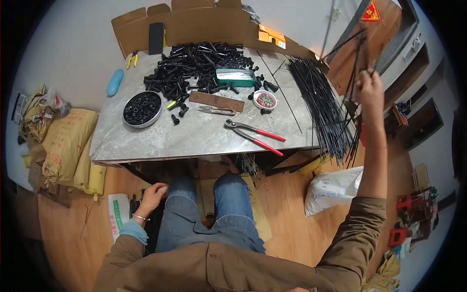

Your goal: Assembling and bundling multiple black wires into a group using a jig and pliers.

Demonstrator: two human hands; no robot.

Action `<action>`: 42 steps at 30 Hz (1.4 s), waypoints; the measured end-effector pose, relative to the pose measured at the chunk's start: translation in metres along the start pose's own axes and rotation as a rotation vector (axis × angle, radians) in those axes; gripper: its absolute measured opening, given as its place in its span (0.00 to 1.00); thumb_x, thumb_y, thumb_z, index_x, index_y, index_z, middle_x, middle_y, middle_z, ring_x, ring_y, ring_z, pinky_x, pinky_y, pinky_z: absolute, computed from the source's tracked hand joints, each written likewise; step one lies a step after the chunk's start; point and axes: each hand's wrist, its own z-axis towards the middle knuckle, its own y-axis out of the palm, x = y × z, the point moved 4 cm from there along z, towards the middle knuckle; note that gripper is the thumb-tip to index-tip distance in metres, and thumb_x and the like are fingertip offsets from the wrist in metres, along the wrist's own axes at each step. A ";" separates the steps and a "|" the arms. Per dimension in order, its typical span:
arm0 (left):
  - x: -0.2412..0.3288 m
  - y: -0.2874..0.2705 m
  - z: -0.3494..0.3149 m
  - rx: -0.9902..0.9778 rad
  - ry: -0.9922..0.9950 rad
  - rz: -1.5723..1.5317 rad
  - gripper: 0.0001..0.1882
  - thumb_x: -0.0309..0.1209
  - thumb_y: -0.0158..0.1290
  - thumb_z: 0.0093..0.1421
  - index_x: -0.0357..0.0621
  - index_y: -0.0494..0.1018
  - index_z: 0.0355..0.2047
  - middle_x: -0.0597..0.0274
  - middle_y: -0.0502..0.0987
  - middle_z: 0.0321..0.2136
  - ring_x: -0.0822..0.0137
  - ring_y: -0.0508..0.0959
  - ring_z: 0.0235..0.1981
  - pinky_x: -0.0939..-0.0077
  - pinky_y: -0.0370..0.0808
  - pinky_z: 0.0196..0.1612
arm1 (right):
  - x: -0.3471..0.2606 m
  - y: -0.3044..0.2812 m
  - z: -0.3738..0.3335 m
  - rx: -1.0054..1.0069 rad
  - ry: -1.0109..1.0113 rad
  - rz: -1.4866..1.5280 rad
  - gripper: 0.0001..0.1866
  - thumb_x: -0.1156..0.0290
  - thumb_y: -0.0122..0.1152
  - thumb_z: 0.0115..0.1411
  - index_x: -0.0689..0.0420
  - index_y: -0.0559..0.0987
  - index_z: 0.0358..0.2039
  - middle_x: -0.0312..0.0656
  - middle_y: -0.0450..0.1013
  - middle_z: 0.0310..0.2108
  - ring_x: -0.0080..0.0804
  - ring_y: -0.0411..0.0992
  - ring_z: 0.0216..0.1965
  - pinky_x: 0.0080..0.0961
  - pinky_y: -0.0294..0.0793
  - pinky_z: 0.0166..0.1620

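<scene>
My right hand point(370, 90) is raised at the right, past the table edge, with its fingers closed around a few thin black rods point(358, 61). Motion blurs the rods' upper ends. Beside it, a large bundle of similar black rods point(318, 104) lies across the table's right side, some ends jutting over the front edge. My left hand point(153, 197) is low beside my left knee, fingers curled together; whatever may be in them is hidden. Red-handled pincers point(255, 136) lie near the table's front. A heap of black bolt-like plastic parts point(194, 63) covers the back.
The grey table point(194, 141) also bears a bowl of black parts point(142, 109), a green tin point(236, 77), a small white bowl point(265, 100), scissors-like snips point(217, 111) and a brown strip point(215, 101). Cardboard point(204, 24) stands behind. A white sack point(333, 190) is on the floor; yellow sacks point(70, 146) stand left.
</scene>
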 end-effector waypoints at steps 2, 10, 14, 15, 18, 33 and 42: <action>0.013 0.003 -0.006 -0.028 0.043 0.058 0.15 0.35 0.52 0.61 0.37 0.75 0.43 0.56 0.80 0.32 0.70 0.78 0.33 0.75 0.74 0.38 | -0.031 -0.016 0.008 0.064 -0.117 0.153 0.08 0.68 0.47 0.66 0.55 0.70 0.30 0.29 0.64 0.20 0.16 0.60 0.17 0.15 0.56 0.19; 0.084 0.011 -0.023 -0.191 0.024 -0.129 0.16 0.36 0.49 0.65 0.37 0.73 0.47 0.64 0.77 0.32 0.75 0.76 0.32 0.80 0.74 0.38 | -0.101 0.000 -0.013 -0.168 -0.141 0.587 0.07 0.68 0.46 0.68 0.58 0.69 0.38 0.29 0.62 0.24 0.13 0.54 0.18 0.12 0.53 0.19; 0.212 0.053 -0.033 -0.336 0.407 -0.198 0.17 0.35 0.47 0.66 0.39 0.71 0.51 0.60 0.75 0.42 0.71 0.74 0.42 0.77 0.72 0.46 | -0.105 0.042 -0.054 -0.297 0.063 0.840 0.08 0.68 0.46 0.68 0.58 0.69 0.39 0.29 0.60 0.23 0.12 0.52 0.17 0.12 0.51 0.17; 0.244 0.068 -0.038 -0.316 0.658 -0.079 0.18 0.35 0.46 0.67 0.40 0.70 0.53 0.58 0.73 0.46 0.69 0.73 0.45 0.75 0.71 0.50 | -0.104 0.044 -0.061 -0.347 0.087 0.919 0.07 0.69 0.45 0.68 0.59 0.68 0.39 0.30 0.61 0.23 0.13 0.53 0.17 0.13 0.52 0.17; 0.285 0.112 -0.046 -0.487 0.625 -0.437 0.24 0.41 0.46 0.67 0.40 0.64 0.58 0.56 0.71 0.49 0.67 0.71 0.50 0.73 0.68 0.54 | -0.116 0.068 -0.084 -0.406 0.175 1.047 0.06 0.69 0.45 0.68 0.57 0.67 0.35 0.30 0.61 0.22 0.13 0.53 0.17 0.13 0.51 0.16; 0.191 0.040 -0.027 -0.383 0.123 -0.399 0.15 0.38 0.45 0.68 0.38 0.75 0.35 0.67 0.74 0.26 0.79 0.72 0.27 0.85 0.70 0.28 | 0.003 0.007 -0.048 -0.076 0.216 0.832 0.06 0.67 0.46 0.68 0.54 0.67 0.34 0.27 0.55 0.21 0.15 0.50 0.16 0.15 0.50 0.18; 0.281 0.059 -0.003 -0.198 0.285 -0.956 0.16 0.38 0.45 0.68 0.36 0.72 0.40 0.68 0.70 0.23 0.77 0.69 0.25 0.83 0.67 0.29 | -0.023 0.097 -0.164 -0.408 0.380 0.571 0.07 0.64 0.49 0.66 0.51 0.67 0.33 0.29 0.64 0.21 0.13 0.56 0.14 0.13 0.54 0.14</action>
